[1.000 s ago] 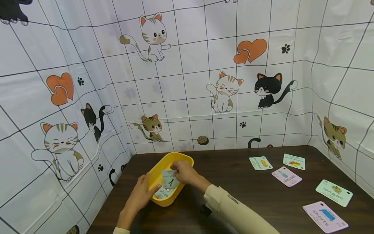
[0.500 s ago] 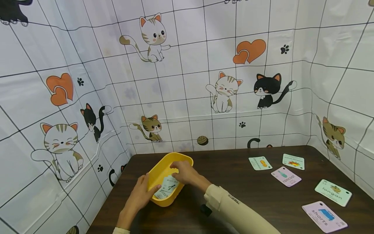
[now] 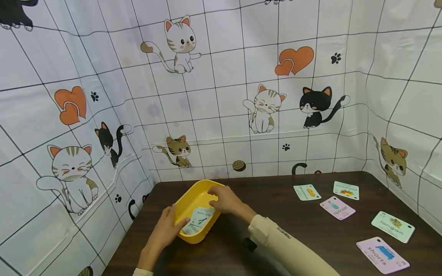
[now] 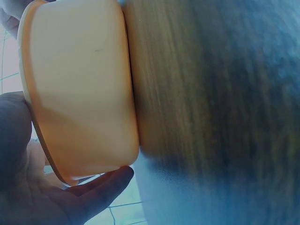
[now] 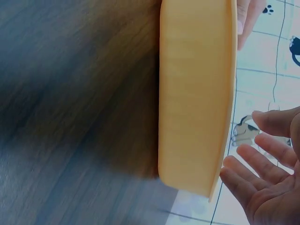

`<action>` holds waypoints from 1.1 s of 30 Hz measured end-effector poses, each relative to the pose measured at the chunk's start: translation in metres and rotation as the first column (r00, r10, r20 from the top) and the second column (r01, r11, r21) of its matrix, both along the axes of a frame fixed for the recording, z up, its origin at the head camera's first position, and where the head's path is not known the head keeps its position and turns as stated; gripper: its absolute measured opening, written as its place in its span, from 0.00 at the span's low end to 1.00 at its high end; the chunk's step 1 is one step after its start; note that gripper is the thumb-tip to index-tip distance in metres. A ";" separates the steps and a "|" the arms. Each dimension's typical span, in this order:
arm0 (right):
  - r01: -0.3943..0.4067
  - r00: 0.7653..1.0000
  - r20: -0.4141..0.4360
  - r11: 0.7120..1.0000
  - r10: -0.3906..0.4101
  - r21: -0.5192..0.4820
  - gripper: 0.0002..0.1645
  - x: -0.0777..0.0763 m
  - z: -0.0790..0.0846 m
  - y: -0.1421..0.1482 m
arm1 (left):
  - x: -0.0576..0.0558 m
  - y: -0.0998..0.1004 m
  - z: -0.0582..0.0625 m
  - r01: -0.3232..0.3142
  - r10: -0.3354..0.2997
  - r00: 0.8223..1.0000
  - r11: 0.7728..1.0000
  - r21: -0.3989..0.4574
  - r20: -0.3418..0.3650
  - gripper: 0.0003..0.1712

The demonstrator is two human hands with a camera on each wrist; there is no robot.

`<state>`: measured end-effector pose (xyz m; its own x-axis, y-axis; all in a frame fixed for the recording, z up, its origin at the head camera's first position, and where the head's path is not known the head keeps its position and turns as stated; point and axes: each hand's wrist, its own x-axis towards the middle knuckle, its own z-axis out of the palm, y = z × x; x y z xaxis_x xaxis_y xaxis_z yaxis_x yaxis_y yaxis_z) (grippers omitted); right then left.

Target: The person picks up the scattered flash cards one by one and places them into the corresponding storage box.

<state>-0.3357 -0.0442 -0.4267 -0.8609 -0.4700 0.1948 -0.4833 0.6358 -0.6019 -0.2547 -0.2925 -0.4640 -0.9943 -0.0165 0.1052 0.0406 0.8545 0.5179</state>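
A yellow plastic box [image 3: 195, 240] rests on the dark wooden table, set at a slant. My left hand [image 3: 165, 229] grips its near-left rim, thumb over the edge; in the left wrist view the fingers [image 4: 105, 190] lie along the box's outer side. Inside are overlapping picture cards: the sugar cane card [image 3: 201, 217] on top, partly covering the pitaya card [image 3: 190, 229]. Over the far-right rim hovers my right hand [image 3: 228, 200], holding nothing. The right wrist view shows its thumb and fingers [image 5: 262, 164] spread loosely beside the rim.
Several picture cards lie apart on the table's right: a green-edged persimmon card [image 3: 307, 192], another green card [image 3: 346, 190], a pink raincoat card [image 3: 337, 208], a longan card [image 3: 393, 227] and a shorts card [image 3: 382, 255]. A cat-print sheet [image 3: 221, 96] hangs behind the table.
The sugar cane card has dropped from my right hand onto the pitaya card in the box. That hand has drawn up and right, fingers loosened. My left hand keeps its grip.
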 end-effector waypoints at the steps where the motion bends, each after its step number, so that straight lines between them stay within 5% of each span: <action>1: 0.005 1.000 0.000 1.000 -0.005 -0.003 0.22 -0.001 0.000 0.002 | 0.000 0.000 0.000 -0.002 0.002 1.000 1.000 -0.001 0.003 0.55; 18: 0.064 0.998 0.025 0.997 -0.063 -0.045 0.26 -0.012 0.000 0.044 | -0.002 -0.001 -0.003 -0.007 0.008 1.000 1.000 -0.024 0.011 0.55; 33: 0.159 0.984 0.071 0.987 -0.161 0.040 0.37 -0.027 -0.002 0.104 | -0.004 0.000 -0.002 -0.004 0.005 1.000 1.000 -0.024 0.031 0.55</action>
